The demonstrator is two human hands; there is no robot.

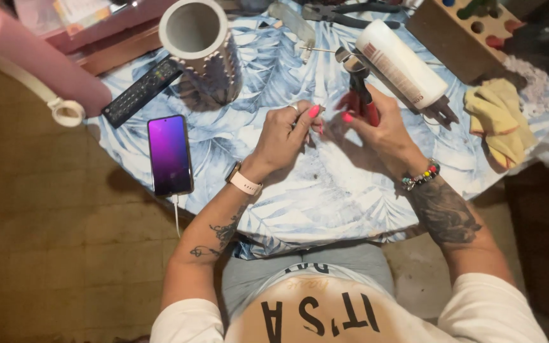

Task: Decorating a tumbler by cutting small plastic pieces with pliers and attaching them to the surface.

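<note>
Closest to me is a white shirt with dark lettering, and from it both forearms reach up over the near edge of the counter (325, 209), which wears a blue-and-white leaf-print cloth. I see the right hand (382, 130) closed in a firm grip around the red handles of a pair of pliers (358, 86); the tool stands nearly upright, its shiny metal jaws pointing away from me, toward a white tube (403, 63) lying on its side just beyond. I see the left hand (285, 134) pinching something small between thumb and forefinger, right beside the pliers' handles; the piece is too tiny for me to name, though a bit of metal glints at the fingertips. The two hands sit close together near the middle of the counter. Open cloth lies between the hands and the near edge, so I have free room there. To the left, a lit phone (169, 154) rests near the counter's edge with a cable hanging off, a dark remote (141, 92) lies behind it, and a grey-white cylindrical pot (201, 47) stands beyond. To the right, a yellow rag (498, 124) lies bunched close to the far-right edge.
</note>
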